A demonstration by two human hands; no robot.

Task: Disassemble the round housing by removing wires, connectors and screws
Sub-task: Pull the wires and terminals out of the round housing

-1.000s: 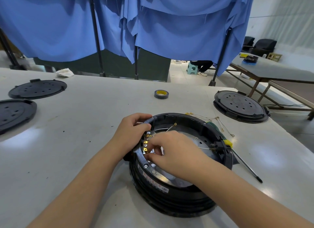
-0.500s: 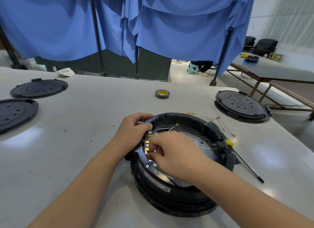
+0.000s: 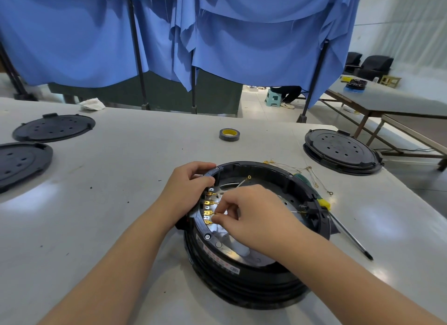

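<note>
My right hand (image 3: 256, 215) pinches a brass connector (image 3: 210, 222) at my fingertips, its axis pointing inward off the round housing (image 3: 242, 286) rim my left hand (image 3: 186, 191) grips.

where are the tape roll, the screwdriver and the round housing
tape roll (image 3: 229, 135), head view, on its grey outer side
screwdriver (image 3: 350, 238), head view, on the bare metal shaft
round housing (image 3: 242, 286), head view, on the black near side wall
</note>
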